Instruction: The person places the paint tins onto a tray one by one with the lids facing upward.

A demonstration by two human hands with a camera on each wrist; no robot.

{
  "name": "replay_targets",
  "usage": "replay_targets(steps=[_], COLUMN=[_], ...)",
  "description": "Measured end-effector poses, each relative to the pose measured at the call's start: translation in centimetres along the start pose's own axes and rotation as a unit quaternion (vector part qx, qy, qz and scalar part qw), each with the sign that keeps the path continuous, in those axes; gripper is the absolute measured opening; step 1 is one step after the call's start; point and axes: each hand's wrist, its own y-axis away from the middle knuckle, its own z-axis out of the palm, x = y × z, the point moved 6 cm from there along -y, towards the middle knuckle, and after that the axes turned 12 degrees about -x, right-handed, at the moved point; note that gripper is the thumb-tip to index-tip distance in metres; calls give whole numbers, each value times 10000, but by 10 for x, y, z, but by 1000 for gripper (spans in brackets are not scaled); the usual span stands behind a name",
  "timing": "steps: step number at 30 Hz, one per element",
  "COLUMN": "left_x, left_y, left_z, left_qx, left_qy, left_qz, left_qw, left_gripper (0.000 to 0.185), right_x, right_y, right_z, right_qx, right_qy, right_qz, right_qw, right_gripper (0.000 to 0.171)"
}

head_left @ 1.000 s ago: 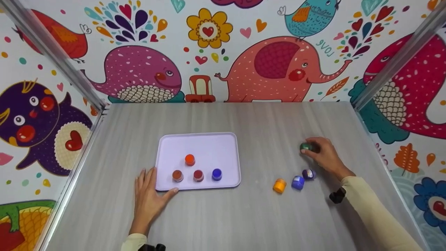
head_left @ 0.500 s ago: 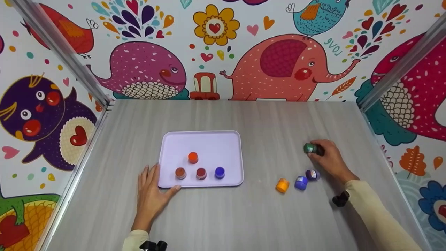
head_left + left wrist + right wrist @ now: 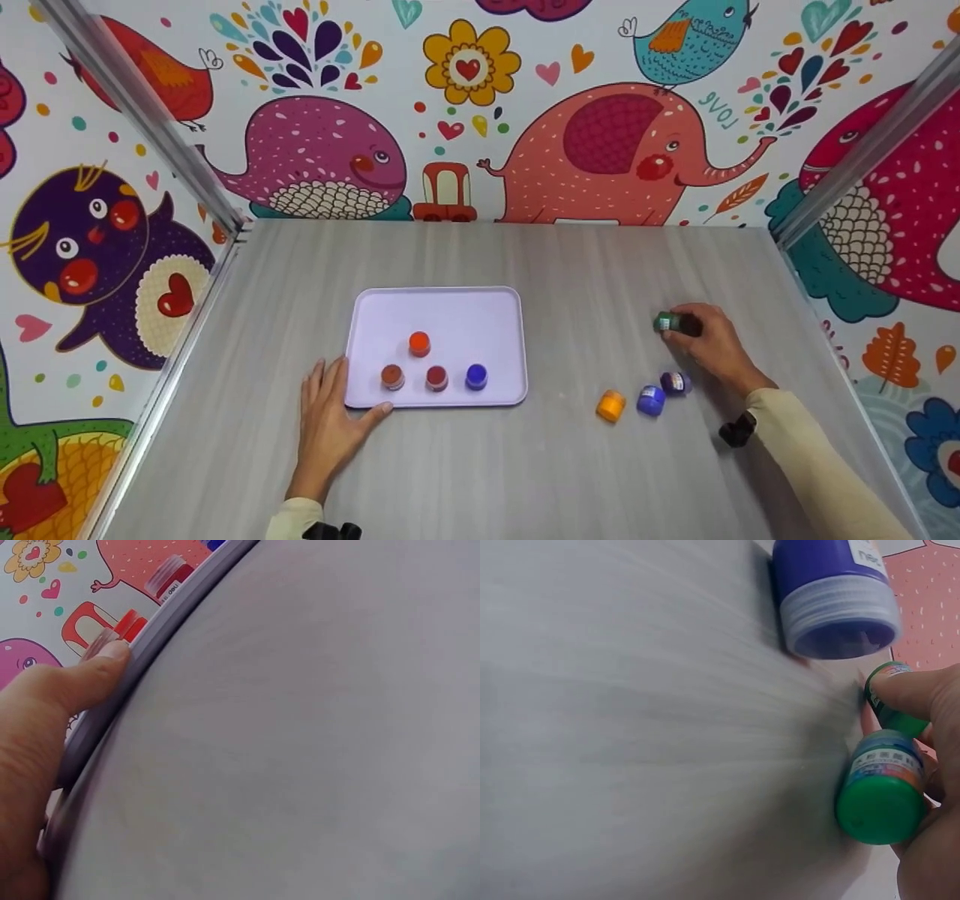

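Cartoon-animal wallpaper wraps a grey wood-grain tabletop [image 3: 525, 465] on three sides. Far left, the left hand [image 3: 328, 420] lies flat on the surface, fingers straight and together, thumb [image 3: 90, 675] pressed against the lavender tray [image 3: 442, 304] at its near-left corner; looks like bracing so the tray stays put. Nothing held. On the tray four small paint pots stand upright, lids up: an orange-red pot [image 3: 419, 343] behind, then a row of a brown pot [image 3: 392, 376], a dark red pot [image 3: 436, 377] and a blue pot [image 3: 476, 376], close but apart. Right of the tray, well apart from it, three pots lie loose on their sides: an orange pot [image 3: 611, 406], a blue-violet pot [image 3: 650, 400], a dark purple pot [image 3: 676, 382], near one another. Farthest right, the right hand [image 3: 712, 345] has its fingers curled round a green paint pot [image 3: 881, 791], tipped sideways, lid towards the wrist camera, low over the tabletop beyond the loose three. Whether it touches the surface, cannot tell.
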Motion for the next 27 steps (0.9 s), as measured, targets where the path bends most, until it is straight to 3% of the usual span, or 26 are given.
replay_targets(steps=[14, 21, 27], left_x=[-2, 0, 2], left_y=[2, 2, 0], left_z=[0, 0, 0], left_qx=[88, 1, 9], left_qy=[-64, -30, 4], left_qz=[28, -36, -5], left_qw=[9999, 10000, 10000], left_gripper=[114, 114, 114], right_x=[-12, -17, -26], right_y=[-1, -5, -8], right_z=[0, 6, 13], right_qx=[156, -170, -190], right_qy=[72, -204, -116], right_qz=[-232, -91, -108], right_qw=[9996, 9996, 9997], right_gripper=[45, 49, 46])
